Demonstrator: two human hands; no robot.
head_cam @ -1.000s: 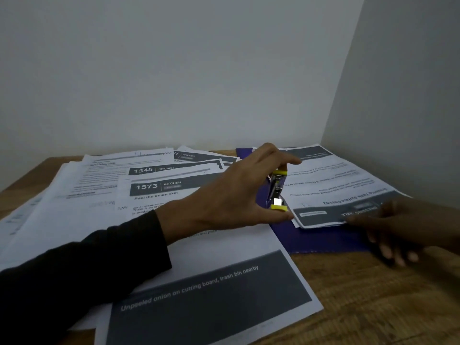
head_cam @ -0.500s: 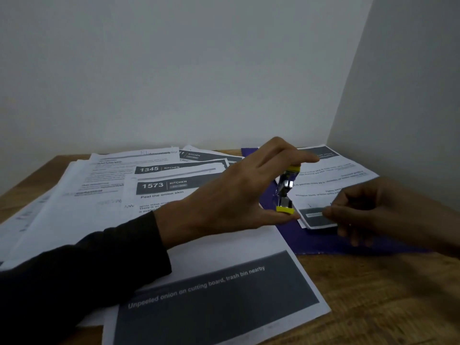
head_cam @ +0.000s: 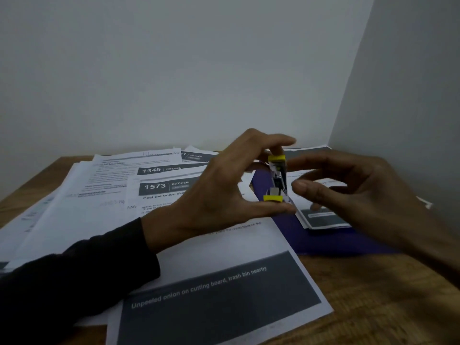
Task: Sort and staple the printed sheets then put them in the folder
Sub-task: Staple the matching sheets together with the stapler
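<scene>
Yellow-capped stapler (head_cam: 276, 181) stands pinched end to end in the left hand (head_cam: 224, 190) — mouth facing 3 o'clock. Right hand (head_cam: 361, 192), fingers loosely curled and holding nothing, hovers over the sheets (head_cam: 323, 220) on the folder (head_cam: 323, 242) — probably to feed them in.

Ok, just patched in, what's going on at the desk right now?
A person's left hand holds a small yellow-tipped stapler upright between thumb and fingers above the purple folder. The right hand hovers beside it, fingers curled, gripping nothing visible. Printed sheets lie spread over the wooden table.
</scene>
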